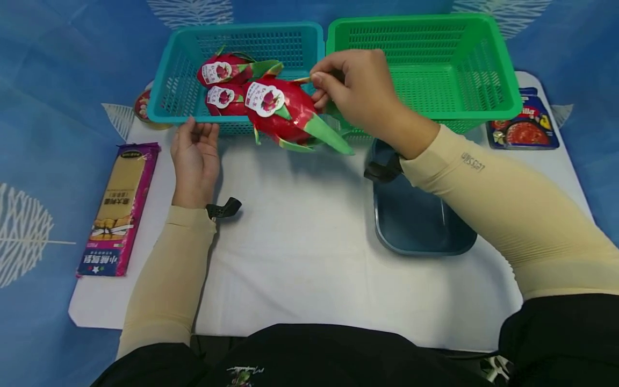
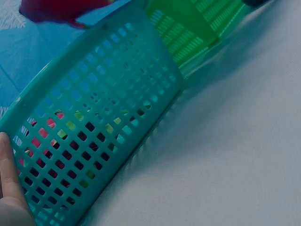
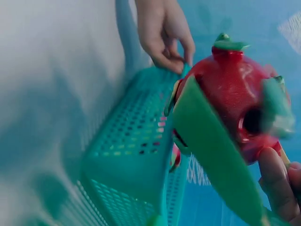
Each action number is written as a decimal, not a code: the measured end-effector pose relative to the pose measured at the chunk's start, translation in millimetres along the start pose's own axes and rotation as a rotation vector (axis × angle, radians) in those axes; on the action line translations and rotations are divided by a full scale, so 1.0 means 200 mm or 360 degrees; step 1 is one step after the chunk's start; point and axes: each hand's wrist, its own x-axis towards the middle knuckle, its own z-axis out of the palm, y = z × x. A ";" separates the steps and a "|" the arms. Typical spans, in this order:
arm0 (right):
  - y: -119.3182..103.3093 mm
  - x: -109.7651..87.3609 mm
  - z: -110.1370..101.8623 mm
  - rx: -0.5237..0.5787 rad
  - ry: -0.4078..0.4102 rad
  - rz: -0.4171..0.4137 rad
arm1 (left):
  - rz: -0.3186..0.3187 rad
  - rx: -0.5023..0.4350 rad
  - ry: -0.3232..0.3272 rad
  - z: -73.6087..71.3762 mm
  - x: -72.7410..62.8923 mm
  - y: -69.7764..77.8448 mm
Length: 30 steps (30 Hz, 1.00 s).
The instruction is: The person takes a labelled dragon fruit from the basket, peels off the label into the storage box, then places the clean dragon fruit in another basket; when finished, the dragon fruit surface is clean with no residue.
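My right hand (image 1: 365, 88) pinches a red dragon fruit (image 1: 290, 110) by a thin tip at its upper end. The fruit, with green scales and a white label, hangs over the front rim of the blue-green basket (image 1: 300, 45). Inside that basket lie two more labelled dragon fruits (image 1: 223, 109). My left hand (image 1: 195, 161) holds the basket's front rim near its left corner; in the right wrist view, thumb and fingers of this left hand (image 3: 162, 28) close on the rim. Only a few left fingers (image 2: 8, 174) show in the left wrist view, against the basket's side.
A green basket (image 1: 430, 88) stands right of the blue-green one. In front of it, a dark blue tub (image 1: 416, 215) lies partly under my right arm. A purple-edged pasta pack (image 1: 116, 209) is at the left, a blue sauce packet (image 1: 524, 126) at the far right.
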 end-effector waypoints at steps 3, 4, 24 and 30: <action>-0.02 -0.06 0.01 0.0091 -0.0007 -0.0065 | 0.0004 0.0010 0.0015 0.00 0.00 0.00; -0.02 -0.08 0.02 0.0114 -0.0011 -0.0074 | 0.0002 0.0013 0.0021 0.00 0.00 0.00; 0.02 -0.35 0.22 0.0476 -0.0459 0.0195 | 0.0020 0.0068 0.0002 0.00 0.01 0.00; 0.00 -0.37 0.25 0.0547 -0.0625 0.0337 | 0.0027 0.0054 -0.0007 0.00 0.01 0.00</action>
